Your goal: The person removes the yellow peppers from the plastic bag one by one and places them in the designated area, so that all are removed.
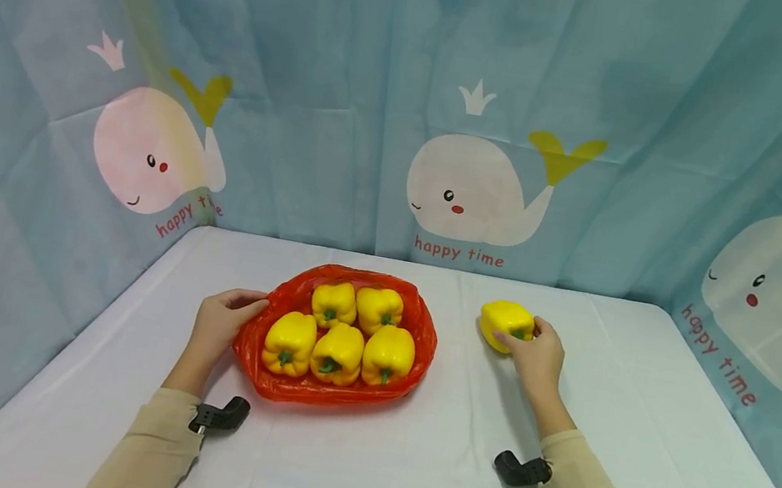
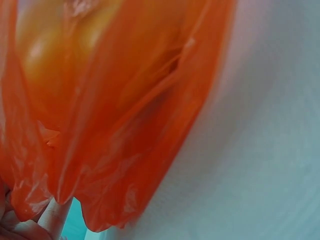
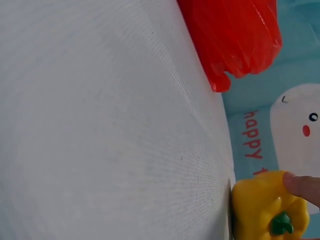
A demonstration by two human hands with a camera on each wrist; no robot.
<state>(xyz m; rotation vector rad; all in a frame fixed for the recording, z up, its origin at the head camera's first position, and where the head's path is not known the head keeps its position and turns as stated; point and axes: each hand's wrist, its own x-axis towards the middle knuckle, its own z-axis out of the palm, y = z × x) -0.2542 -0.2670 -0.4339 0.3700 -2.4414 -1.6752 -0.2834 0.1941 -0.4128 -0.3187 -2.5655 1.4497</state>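
Note:
On the white table a red plastic bag (image 1: 338,395) lies spread open, with several yellow bell peppers (image 1: 336,354) sitting in it, green stems toward me. My left hand (image 1: 218,324) grips the bag's left edge between thumb and fingers. In the left wrist view the red plastic (image 2: 145,150) covers much of the picture and hides part of that hand. To the right of the bag, my right hand (image 1: 538,365) pinches one more yellow bell pepper (image 1: 501,318) from its right side. The right wrist view shows the thumb on this pepper (image 3: 257,200), close to the tabletop.
A white cloth (image 1: 356,475) covers the table. Light blue curtains (image 1: 328,57) printed with whales hang behind and at both sides, right against the table's edges. A black strap device (image 1: 522,469) is on each wrist.

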